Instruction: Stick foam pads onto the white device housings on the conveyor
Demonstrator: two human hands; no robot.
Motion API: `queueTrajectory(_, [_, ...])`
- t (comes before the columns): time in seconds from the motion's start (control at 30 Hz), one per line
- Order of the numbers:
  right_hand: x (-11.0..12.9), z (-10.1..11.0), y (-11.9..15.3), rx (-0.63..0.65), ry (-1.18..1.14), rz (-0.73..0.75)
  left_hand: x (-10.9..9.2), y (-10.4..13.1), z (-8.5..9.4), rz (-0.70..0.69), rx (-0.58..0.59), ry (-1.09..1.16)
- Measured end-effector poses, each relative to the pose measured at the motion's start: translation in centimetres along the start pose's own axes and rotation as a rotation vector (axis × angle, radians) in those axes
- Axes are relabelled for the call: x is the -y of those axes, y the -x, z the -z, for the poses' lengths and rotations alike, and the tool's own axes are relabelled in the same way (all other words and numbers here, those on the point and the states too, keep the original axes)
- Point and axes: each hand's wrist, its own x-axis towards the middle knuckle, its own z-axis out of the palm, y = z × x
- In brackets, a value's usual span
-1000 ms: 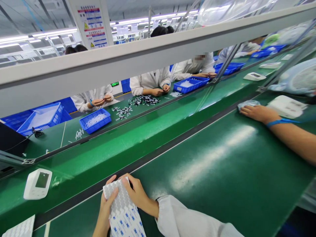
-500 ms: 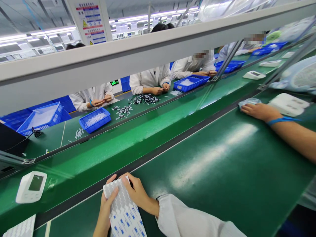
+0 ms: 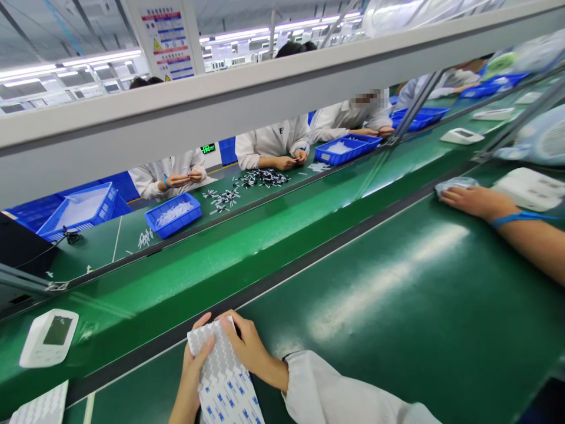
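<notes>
Low in the middle of the head view, both hands hold a sheet of adhesive stickers (image 3: pixel 226 377). Its upper part is grey with wavy cut edges; its lower part is white with blue printed marks. My left hand (image 3: pixel 194 368) grips the left side, thumb across the front and fingers behind. At the top right corner, my right hand (image 3: pixel 247 347) has its fingers closed on the edge; the fingertips are partly hidden. Another similar sheet (image 3: pixel 40 405) lies at the bottom left. A white device with a grey screen (image 3: pixel 49 338) sits on the green conveyor belt (image 3: pixel 176 294).
At the right, a co-worker's hand (image 3: pixel 479 203) rests on a clear plastic bag (image 3: pixel 454 184) beside a white device (image 3: pixel 529 188). Across the belt, people in white coats work near blue bins (image 3: pixel 173 215) and small black-and-white parts (image 3: pixel 262 178). A white beam (image 3: pixel 265 82) crosses overhead.
The white device at the left has moved a little further left along the belt. The view has shifted slightly. Both hands keep the same hold on the sheet.
</notes>
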Motion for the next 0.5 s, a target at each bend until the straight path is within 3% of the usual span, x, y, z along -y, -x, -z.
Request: queueTrajectory(0.5, [0.16,0.01,0.13,0.006,-0.001,-0.005,-0.13,0.2,-0.16,-0.006,0.0,-0.006])
